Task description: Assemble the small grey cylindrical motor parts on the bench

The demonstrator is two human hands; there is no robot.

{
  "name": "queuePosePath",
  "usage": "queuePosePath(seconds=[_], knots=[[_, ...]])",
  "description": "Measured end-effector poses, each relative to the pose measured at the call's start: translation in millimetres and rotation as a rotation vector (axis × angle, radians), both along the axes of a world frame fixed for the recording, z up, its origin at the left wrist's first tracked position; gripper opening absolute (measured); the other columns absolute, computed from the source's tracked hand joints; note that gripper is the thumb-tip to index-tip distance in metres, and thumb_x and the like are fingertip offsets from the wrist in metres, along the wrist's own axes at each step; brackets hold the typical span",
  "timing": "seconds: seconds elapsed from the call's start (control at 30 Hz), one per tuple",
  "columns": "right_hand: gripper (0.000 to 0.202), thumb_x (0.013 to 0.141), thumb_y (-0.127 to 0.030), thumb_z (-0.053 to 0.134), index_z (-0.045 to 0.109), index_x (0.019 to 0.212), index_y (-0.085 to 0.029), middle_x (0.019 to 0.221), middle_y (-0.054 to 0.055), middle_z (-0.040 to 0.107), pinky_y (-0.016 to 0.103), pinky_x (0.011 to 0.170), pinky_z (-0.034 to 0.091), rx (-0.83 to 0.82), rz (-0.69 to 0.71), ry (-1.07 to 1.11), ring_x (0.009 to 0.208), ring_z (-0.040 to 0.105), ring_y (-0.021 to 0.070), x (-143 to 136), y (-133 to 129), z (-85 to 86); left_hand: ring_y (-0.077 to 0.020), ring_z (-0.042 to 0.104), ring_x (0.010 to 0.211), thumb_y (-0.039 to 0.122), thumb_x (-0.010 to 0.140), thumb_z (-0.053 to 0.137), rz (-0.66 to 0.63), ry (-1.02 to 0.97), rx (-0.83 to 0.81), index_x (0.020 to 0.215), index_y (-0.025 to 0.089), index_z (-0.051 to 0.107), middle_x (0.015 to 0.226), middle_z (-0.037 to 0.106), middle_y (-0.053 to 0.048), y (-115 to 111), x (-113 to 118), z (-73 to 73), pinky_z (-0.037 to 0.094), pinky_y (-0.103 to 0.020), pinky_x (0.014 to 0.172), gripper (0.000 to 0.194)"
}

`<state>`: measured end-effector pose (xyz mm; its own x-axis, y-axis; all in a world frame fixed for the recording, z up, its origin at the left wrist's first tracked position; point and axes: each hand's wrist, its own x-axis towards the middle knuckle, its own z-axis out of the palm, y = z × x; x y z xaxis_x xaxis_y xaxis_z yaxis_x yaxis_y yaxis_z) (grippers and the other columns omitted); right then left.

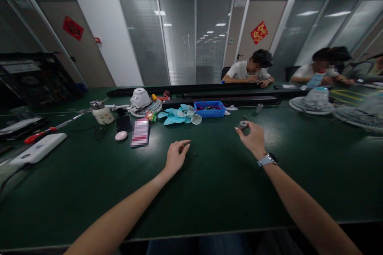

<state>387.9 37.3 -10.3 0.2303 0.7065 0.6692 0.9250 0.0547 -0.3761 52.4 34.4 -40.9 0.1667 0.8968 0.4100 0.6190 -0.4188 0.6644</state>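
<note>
On the green table point(209, 199), my left hand point(176, 156) rests with its fingers apart and nothing between them. A tiny dark piece point(194, 154) lies just right of its fingertips. My right hand point(253, 138), with a watch on the wrist, grips a small grey metal cylinder point(243, 125) between thumb and fingers. Another small grey cylinder point(259, 108) stands farther back, a little to the right. Beyond my left hand lie light blue fan blades point(176, 114), beside a blue tray point(210, 110) with small parts in it.
At the left are a phone with a lit screen point(140, 132), a pink oval object point(121, 136), a cream jar point(103, 114), a white power strip point(40, 149) and a white fan part point(140, 99). Fan parts point(314, 103) and several people are at the right.
</note>
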Motion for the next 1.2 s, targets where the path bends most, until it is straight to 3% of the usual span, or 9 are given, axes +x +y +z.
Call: queuePosePath(seconds=[0.1, 0.2, 0.33, 0.47, 0.57, 0.7, 0.87, 1.03, 1.2], knots=[[0.042, 0.082, -0.047, 0.063, 0.063, 0.108, -0.015, 0.099, 0.013, 0.07, 0.041, 0.087, 0.042, -0.159, -0.23, 0.028, 0.097, 0.062, 0.0299, 46.8, 10.5, -12.3, -0.0186, 0.056, 0.079, 0.028, 0.091, 0.054, 0.028, -0.023, 0.013, 0.114, 0.023, 0.068, 0.081, 0.06, -0.002, 1.3, 0.8, -2.5, 0.046, -0.03, 0.073, 0.027], [0.045, 0.08, -0.051, 0.063, 0.064, 0.11, -0.016, 0.098, 0.013, 0.07, 0.04, 0.083, 0.043, -0.301, -0.341, 0.06, 0.096, 0.063, 0.0306, 68.4, 13.0, -24.0, -0.0176, 0.057, 0.077, 0.025, 0.09, 0.054, 0.037, -0.039, 0.016, 0.11, 0.023, 0.068, 0.08, 0.059, -0.002, 1.8, 1.7, -3.8, 0.047, -0.029, 0.071, 0.025], [0.051, 0.081, -0.053, 0.061, 0.06, 0.115, -0.016, 0.103, 0.014, 0.069, 0.042, 0.085, 0.043, -0.363, -0.352, 0.078, 0.1, 0.062, 0.0321, 68.3, 13.6, -29.5, -0.0166, 0.057, 0.074, 0.026, 0.09, 0.054, 0.032, -0.055, 0.007, 0.108, 0.022, 0.068, 0.079, 0.058, -0.001, 1.9, 1.9, -4.1, 0.047, -0.028, 0.069, 0.024], [0.067, 0.08, -0.049, 0.064, 0.047, 0.133, -0.011, 0.125, 0.02, 0.06, 0.049, 0.097, 0.038, -0.203, -0.356, 0.048, 0.117, 0.053, 0.0362, 44.9, 9.3, -24.8, -0.0161, 0.057, 0.073, 0.027, 0.09, 0.053, 0.031, -0.069, 0.012, 0.108, 0.021, 0.067, 0.079, 0.059, -0.001, 1.8, 1.8, -4.2, 0.047, -0.028, 0.068, 0.023], [0.066, 0.089, -0.045, 0.054, 0.038, 0.143, -0.01, 0.142, 0.022, 0.046, 0.051, 0.106, 0.031, -0.075, -0.16, -0.081, 0.131, 0.041, 0.0348, 1.2, -1.9, -18.4, -0.0164, 0.057, 0.072, 0.03, 0.092, 0.051, 0.045, -0.079, 0.002, 0.107, 0.021, 0.067, 0.082, 0.061, -0.002, 1.0, 2.4, -3.1, 0.046, -0.029, 0.067, 0.024], [0.052, 0.094, -0.043, 0.047, 0.043, 0.143, -0.027, 0.154, 0.011, 0.034, 0.052, 0.114, 0.022, -0.136, 0.397, -0.275, 0.142, 0.03, 0.0288, -83.3, -26.6, -13.6, -0.0172, 0.059, 0.073, 0.032, 0.094, 0.047, 0.073, -0.126, -0.01, 0.108, 0.02, 0.065, 0.085, 0.065, -0.003, -0.7, 3.8, -1.1, 0.047, -0.029, 0.068, 0.025], [0.041, 0.098, -0.041, 0.043, 0.055, 0.135, -0.031, 0.153, 0.007, 0.039, 0.053, 0.115, 0.021, -0.276, 0.777, -0.337, 0.145, 0.025, 0.0256, -144.7, -46.3, -13.6, -0.0179, 0.062, 0.077, 0.034, 0.095, 0.045, 0.105, -0.222, -0.006, 0.108, 0.019, 0.062, 0.089, 0.067, -0.004, -0.1, 4.1, -2.7, 0.048, -0.029, 0.07, 0.026], [0.041, 0.101, -0.036, 0.037, 0.053, 0.137, -0.026, 0.146, 0.006, 0.048, 0.052, 0.113, 0.026, -0.431, 0.851, -0.317, 0.142, 0.033, 0.0231, -138.9, -43.7, -15.5, -0.0186, 0.062, 0.078, 0.035, 0.093, 0.048, 0.101, -0.224, -0.016, 0.109, 0.019, 0.06, 0.087, 0.065, -0.004, 2.2, 3.7, -6.1, 0.048, -0.03, 0.07, 0.026], [0.034, 0.099, -0.028, 0.044, 0.062, 0.128, -0.025, 0.136, 0.004, 0.059, 0.045, 0.111, 0.029, -0.353, 0.823, -0.302, 0.134, 0.045, 0.0198, -135.9, -39.7, -21.8, -0.019, 0.06, 0.075, 0.036, 0.091, 0.048, 0.099, -0.233, -0.021, 0.109, 0.018, 0.059, 0.083, 0.064, -0.004, 2.4, 4.3, -6.4, 0.047, -0.03, 0.069, 0.028]])
